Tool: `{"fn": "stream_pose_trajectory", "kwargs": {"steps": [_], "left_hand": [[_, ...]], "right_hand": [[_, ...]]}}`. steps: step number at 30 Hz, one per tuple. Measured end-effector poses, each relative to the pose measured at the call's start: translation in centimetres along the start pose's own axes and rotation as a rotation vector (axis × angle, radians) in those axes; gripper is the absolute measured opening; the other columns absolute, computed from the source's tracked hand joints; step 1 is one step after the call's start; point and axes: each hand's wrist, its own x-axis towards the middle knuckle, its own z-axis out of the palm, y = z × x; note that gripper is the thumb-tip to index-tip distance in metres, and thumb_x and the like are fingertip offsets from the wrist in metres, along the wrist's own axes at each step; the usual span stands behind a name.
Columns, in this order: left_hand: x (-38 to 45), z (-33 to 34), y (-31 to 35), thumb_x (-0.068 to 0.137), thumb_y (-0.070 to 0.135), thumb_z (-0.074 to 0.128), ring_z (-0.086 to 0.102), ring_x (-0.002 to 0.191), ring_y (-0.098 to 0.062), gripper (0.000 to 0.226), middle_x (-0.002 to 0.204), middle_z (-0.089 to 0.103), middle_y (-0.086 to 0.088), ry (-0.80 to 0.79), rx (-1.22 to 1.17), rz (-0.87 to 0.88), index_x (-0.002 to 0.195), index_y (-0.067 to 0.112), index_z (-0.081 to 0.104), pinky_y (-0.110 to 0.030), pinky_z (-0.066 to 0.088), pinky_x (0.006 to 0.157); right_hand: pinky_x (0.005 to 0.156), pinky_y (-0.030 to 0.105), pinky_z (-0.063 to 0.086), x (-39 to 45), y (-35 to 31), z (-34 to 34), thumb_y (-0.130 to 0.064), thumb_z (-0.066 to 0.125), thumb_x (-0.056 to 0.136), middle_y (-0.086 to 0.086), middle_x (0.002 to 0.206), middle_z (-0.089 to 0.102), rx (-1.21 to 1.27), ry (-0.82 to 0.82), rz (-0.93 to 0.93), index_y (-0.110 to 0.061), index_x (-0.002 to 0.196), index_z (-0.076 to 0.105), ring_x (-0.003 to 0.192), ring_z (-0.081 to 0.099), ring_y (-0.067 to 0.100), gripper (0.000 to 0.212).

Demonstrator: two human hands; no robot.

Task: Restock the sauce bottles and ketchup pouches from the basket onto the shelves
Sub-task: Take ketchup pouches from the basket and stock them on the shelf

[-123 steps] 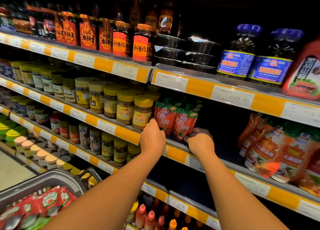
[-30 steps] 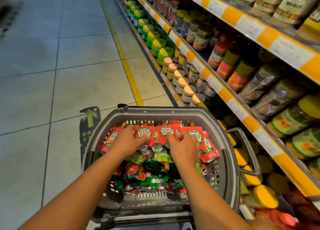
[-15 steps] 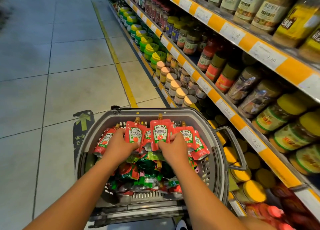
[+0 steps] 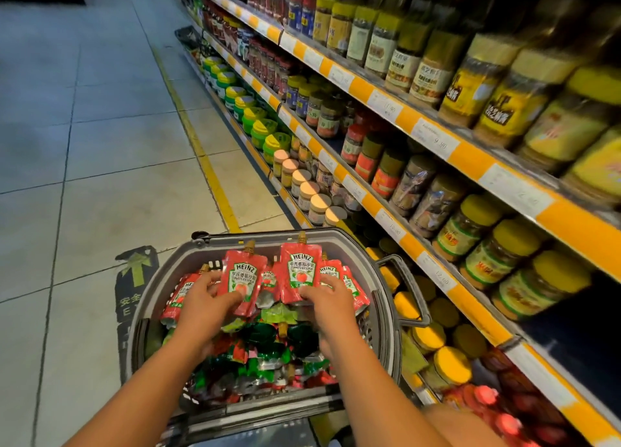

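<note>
A grey shopping basket (image 4: 161, 278) stands on the floor below me, filled with several red Heinz ketchup pouches and green-topped pouches (image 4: 268, 342). My left hand (image 4: 205, 305) grips one red ketchup pouch (image 4: 242, 278) by its lower half, lifted upright above the pile. My right hand (image 4: 327, 300) grips a second red ketchup pouch (image 4: 300, 273) the same way, with more pouches (image 4: 339, 277) against its fingers. Both spouts point up.
Shelves with orange price strips (image 4: 416, 245) run along the right, packed with jars (image 4: 477, 228) and yellow-lidded tubs (image 4: 450, 366). Red-capped bottles (image 4: 484, 399) stand at the bottom right. Tiled aisle floor (image 4: 100, 161) with a yellow line (image 4: 201, 151) lies to the left.
Both hands have raised their ketchup pouches higher out of the basket, and the two pouches have drawn apart. One second ago the hands were pressed into the pile. The view has tilted up.
</note>
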Motion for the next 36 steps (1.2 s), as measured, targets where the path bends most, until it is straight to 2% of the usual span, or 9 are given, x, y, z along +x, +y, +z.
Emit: {"fn": "stream_pose_trajectory", "kwargs": {"steps": [4,8,12,18,22,25,29,33,36], "left_hand": [[-2.3,1.1,2.3,0.092,0.001,0.072,0.074,0.097,-0.042,0.037,0.113,0.076,-0.01,-0.113,-0.165,-0.023,0.124,0.014,0.057,-0.058,0.061,0.082],[-5.2,2.3,5.3,0.092,0.007,0.073,0.074,0.096,-0.045,0.035,0.113,0.076,-0.01,-0.218,-0.193,0.01,0.122,0.015,0.057,-0.055,0.062,0.077],[-8.8,3.9,7.5,0.093,0.005,0.072,0.073,0.099,-0.044,0.032,0.109,0.078,-0.009,-0.324,-0.145,0.057,0.12,0.015,0.059,-0.059,0.06,0.086],[-12.9,7.5,9.7,0.084,-0.006,0.076,0.077,0.091,-0.036,0.049,0.104,0.078,-0.012,-0.418,-0.116,0.078,0.124,0.013,0.056,-0.049,0.06,0.082],[-15.9,10.7,11.3,0.082,-0.014,0.073,0.077,0.091,-0.036,0.052,0.103,0.079,-0.011,-0.507,-0.107,0.099,0.125,0.012,0.057,-0.049,0.061,0.08],[-18.4,13.4,12.6,0.084,-0.014,0.071,0.076,0.091,-0.037,0.049,0.102,0.079,-0.011,-0.576,-0.075,0.124,0.124,0.012,0.06,-0.055,0.06,0.087],[-21.5,17.2,14.3,0.088,-0.01,0.068,0.076,0.086,-0.037,0.034,0.1,0.078,-0.017,-0.68,-0.038,0.162,0.118,0.006,0.066,-0.047,0.062,0.073],[-25.1,21.2,16.4,0.091,-0.001,0.072,0.075,0.095,-0.041,0.028,0.102,0.078,-0.017,-0.788,0.011,0.233,0.116,0.01,0.069,-0.061,0.06,0.083],[-28.0,24.3,17.9,0.09,0.0,0.073,0.076,0.093,-0.033,0.027,0.104,0.078,-0.014,-0.874,0.055,0.313,0.114,0.012,0.071,-0.05,0.062,0.078]], "right_hand": [[0.071,0.032,0.062,-2.5,-1.3,-2.0,0.006,0.064,0.095,0.012,0.103,0.076,0.154,-0.08,-0.016,-0.009,0.111,0.067,0.083,0.075,0.022,0.022],[0.094,0.047,0.057,-4.4,-1.7,-4.5,0.01,0.061,0.094,0.013,0.107,0.078,0.279,-0.091,-0.068,-0.006,0.119,0.066,0.101,0.074,0.031,0.03],[0.1,0.054,0.053,-6.9,-1.9,-7.5,0.015,0.06,0.091,0.014,0.11,0.077,0.343,-0.057,-0.114,-0.009,0.123,0.065,0.107,0.072,0.035,0.04],[0.074,0.041,0.062,-11.8,-2.2,-12.2,0.023,0.057,0.087,0.018,0.109,0.076,0.39,0.009,-0.2,-0.009,0.126,0.061,0.098,0.074,0.035,0.051],[0.068,0.038,0.059,-15.1,-2.0,-15.8,0.014,0.063,0.09,0.017,0.111,0.076,0.402,0.078,-0.259,-0.012,0.126,0.064,0.098,0.074,0.035,0.045],[0.081,0.049,0.06,-17.2,-2.1,-19.2,0.008,0.065,0.091,0.02,0.109,0.076,0.426,0.162,-0.301,-0.009,0.123,0.067,0.098,0.074,0.04,0.036],[0.082,0.052,0.061,-20.4,-3.2,-23.9,0.0,0.079,0.081,0.021,0.106,0.077,0.406,0.285,-0.382,-0.006,0.117,0.07,0.095,0.075,0.04,0.038],[0.085,0.052,0.062,-23.8,-4.7,-28.9,-0.003,0.076,0.088,0.015,0.107,0.078,0.351,0.41,-0.464,-0.009,0.117,0.072,0.098,0.075,0.035,0.03],[0.09,0.05,0.06,-26.5,-5.8,-32.5,-0.005,0.074,0.091,0.012,0.106,0.078,0.309,0.494,-0.516,-0.01,0.115,0.073,0.099,0.075,0.031,0.025]]}}
